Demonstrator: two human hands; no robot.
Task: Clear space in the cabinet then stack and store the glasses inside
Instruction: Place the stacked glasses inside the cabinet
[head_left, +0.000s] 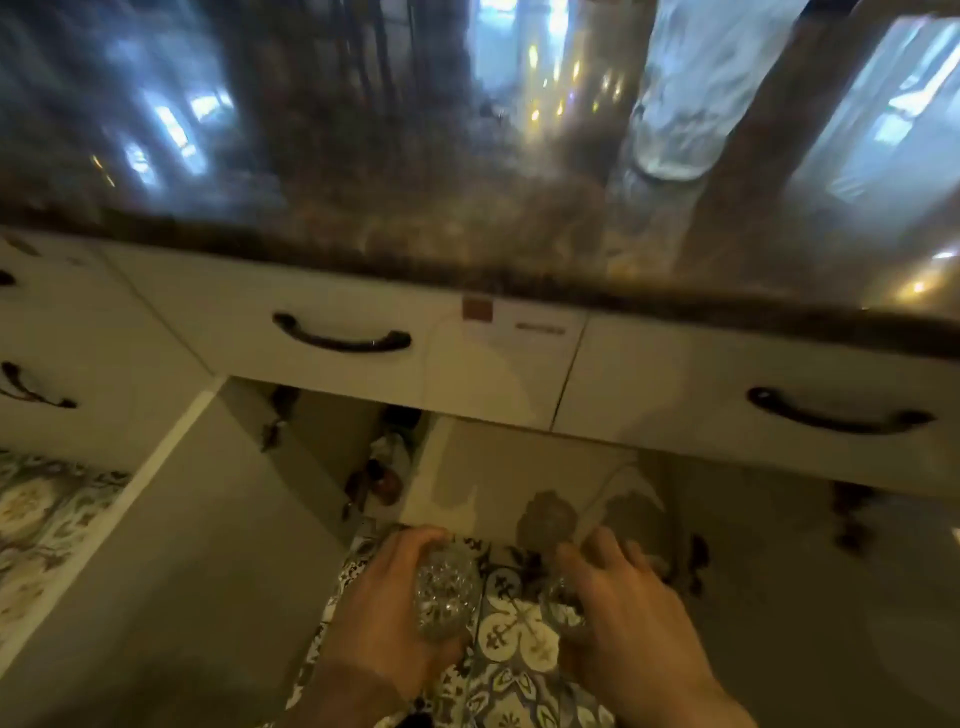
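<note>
Both cabinet doors (156, 545) stood swung wide, leaving an open gap between them above the patterned floor (511, 629). The drawer fronts (363, 332) and the dark surface (467, 249) overhung the opening. Dim, blurred items (384, 467) crowded the cabinet's left interior.

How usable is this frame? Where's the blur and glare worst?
Head view: countertop smeared with motion blur and streaked light reflections; drawer fronts softer but readable; both hands, left and right, each on a cut glass, dim yet legible.
</note>
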